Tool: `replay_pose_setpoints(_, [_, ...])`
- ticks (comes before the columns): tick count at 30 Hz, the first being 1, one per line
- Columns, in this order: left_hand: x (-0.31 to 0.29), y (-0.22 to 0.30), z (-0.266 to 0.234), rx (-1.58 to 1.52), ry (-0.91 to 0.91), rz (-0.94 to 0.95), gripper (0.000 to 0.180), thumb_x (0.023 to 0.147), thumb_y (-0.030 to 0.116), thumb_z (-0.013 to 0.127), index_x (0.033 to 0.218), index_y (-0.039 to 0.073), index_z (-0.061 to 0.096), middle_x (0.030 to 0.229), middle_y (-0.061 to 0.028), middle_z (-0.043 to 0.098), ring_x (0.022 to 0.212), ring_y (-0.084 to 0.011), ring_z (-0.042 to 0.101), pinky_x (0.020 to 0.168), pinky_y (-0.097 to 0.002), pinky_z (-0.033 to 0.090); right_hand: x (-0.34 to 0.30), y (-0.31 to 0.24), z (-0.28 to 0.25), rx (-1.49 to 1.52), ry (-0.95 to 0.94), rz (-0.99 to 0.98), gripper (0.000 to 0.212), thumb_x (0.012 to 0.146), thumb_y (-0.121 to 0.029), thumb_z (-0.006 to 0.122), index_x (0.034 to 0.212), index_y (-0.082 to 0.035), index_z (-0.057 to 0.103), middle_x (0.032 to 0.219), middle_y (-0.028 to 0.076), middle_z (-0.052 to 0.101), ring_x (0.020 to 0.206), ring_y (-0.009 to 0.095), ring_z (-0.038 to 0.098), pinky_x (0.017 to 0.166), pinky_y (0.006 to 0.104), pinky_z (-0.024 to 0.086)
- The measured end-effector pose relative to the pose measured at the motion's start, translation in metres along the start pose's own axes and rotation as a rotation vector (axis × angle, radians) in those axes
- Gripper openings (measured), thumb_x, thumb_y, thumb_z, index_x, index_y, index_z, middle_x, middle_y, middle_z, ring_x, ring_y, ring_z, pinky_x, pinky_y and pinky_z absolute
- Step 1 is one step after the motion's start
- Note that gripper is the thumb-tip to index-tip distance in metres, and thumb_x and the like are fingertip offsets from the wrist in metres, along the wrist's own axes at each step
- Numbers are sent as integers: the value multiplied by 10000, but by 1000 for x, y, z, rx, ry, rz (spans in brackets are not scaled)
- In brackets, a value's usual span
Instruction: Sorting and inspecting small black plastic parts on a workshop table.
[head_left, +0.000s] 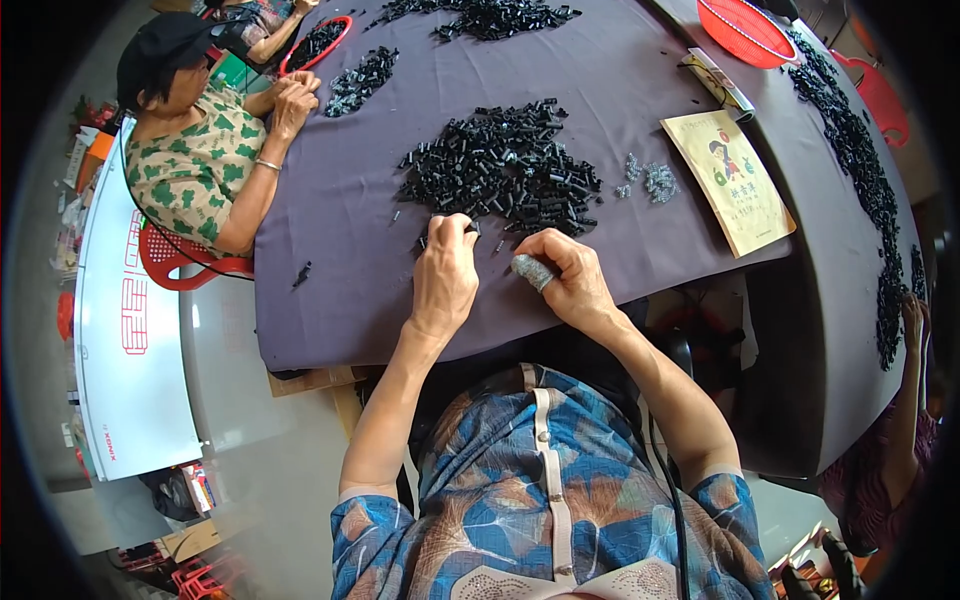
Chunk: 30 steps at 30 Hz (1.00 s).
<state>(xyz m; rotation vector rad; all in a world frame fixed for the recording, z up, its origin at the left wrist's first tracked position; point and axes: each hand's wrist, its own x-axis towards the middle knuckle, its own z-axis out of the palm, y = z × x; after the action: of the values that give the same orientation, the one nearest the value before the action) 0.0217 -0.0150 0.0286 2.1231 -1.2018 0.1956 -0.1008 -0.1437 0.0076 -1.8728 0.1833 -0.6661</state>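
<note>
My left hand (pixel 447 272) is closed at the near side of a heap of small black tubular pieces (pixel 505 165). A small black piece (pixel 473 228) shows between its thumb and fingertips. To its right, my right hand (pixel 575 280) is curled with thumb and fingers together, and a grey speckled wrap (pixel 532 271) covers one of its digits. Whatever the right fingers hold, if anything, is hidden. A small pile of clear grey pieces (pixel 660 183) lies right of the heap. A few loose pieces (pixel 302 274) lie on the cloth to the left.
A dark cloth covers the table (pixel 350 200). A yellow booklet (pixel 735 180) lies at the right. Red baskets (pixel 745 35) and more black heaps (pixel 500 18) stand farther off. A co-worker (pixel 200 150) handles pieces at the left; another person's hand (pixel 913 320) reaches in at the far right.
</note>
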Motion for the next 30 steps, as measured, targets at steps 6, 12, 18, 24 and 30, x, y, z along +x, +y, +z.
replay_pose_setpoints(6, [-42, 4, -4, -329, -69, -236, 128, 919, 44, 514, 1037, 21, 469, 885, -213, 600, 826, -422, 600, 664, -435, 472, 0, 4, -2, 58, 32, 65, 211, 768, 91, 599, 949, -17, 611, 838, 89, 624, 743, 184, 625, 665, 283, 490])
replay_pose_setpoints(12, [-49, 0, 6, -387, 73, -191, 145, 882, 13, 578, 1013, 5, 516, 789, -126, 617, 688, -212, 617, 628, -312, 486, 2, 4, 0, -49, -3, -28, 273, 712, 122, 564, 944, -14, 608, 887, 107, 625, 814, 249, 633, 701, 306, 500])
replay_pose_setpoints(18, [-53, -3, 9, -412, 148, -189, 135, 868, 10, 598, 994, 5, 550, 786, -117, 642, 667, -200, 629, 609, -302, 489, 11, -6, 8, -514, -62, -250, 301, 649, 47, 621, 929, -60, 634, 961, 88, 558, 899, 295, 560, 748, 377, 480])
replay_pose_setpoints(24, [-51, -3, 10, -484, 176, -176, 137, 870, 10, 593, 1004, 4, 566, 790, -108, 648, 676, -199, 636, 622, -300, 493, 33, 3, 13, -740, -167, -375, 223, 694, -36, 626, 912, -73, 659, 929, 77, 556, 853, 271, 510, 746, 370, 435])
replay_pose_setpoints(30, [-50, -5, 4, -506, 221, -176, 135, 850, 9, 621, 975, 2, 572, 852, -144, 629, 743, -292, 630, 658, -321, 492, 43, -3, 19, -846, -337, -415, 108, 726, -85, 590, 825, -61, 552, 861, 90, 494, 828, 268, 483, 739, 374, 389])
